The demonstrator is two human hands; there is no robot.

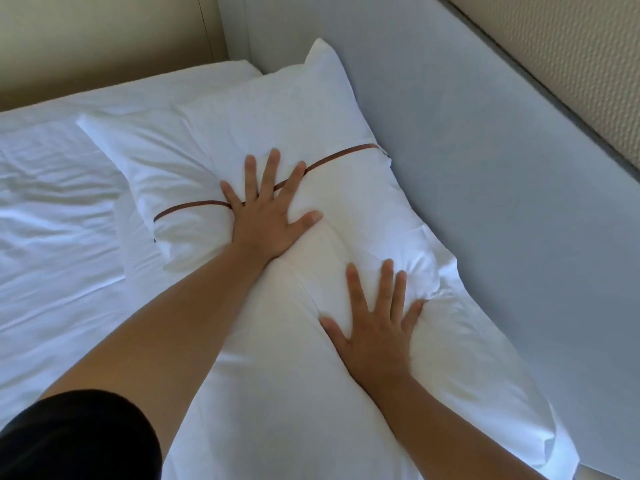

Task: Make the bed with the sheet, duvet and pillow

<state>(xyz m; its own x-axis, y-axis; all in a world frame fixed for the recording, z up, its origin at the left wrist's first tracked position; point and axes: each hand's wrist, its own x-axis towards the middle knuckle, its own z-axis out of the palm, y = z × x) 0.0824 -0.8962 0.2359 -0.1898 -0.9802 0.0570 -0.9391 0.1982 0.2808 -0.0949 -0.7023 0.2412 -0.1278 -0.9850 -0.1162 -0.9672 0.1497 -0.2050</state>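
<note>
Fingers (268, 174) of both hands are spread wide and straight, pressed flat into the pillow (349, 233) and gripping nothing. On the left hand (266, 223) the palm is down with the thumb out to the right, and the fingertips reach over a thin brown stripe (194, 206) that crosses the white case from side to side. The right hand (377, 327) lies nearer the person and closer to the headboard, also palm down, thumb to the left. Its little finger sinks into a gathered crease of cloth. The pillow lies at the head of the bed, its long right edge against the headboard (485, 168), and it bulges between the two hands. Past the stripe the white cloth runs on to a pointed corner that leans on the headboard; I cannot tell whether that far part is the same pillow or a second one. To the left of it, rumpled white bedding (52, 202) covers the mattress, and I cannot tell whether it is the sheet or the duvet. Both forearms are bare, and a black sleeve (76, 438) shows at the lower left on the left arm. The headboard is smooth, padded and grey-blue. Above it on the right is a beige textured wall (571, 64), and another plain beige surface stands behind the far end of the bed.
</note>
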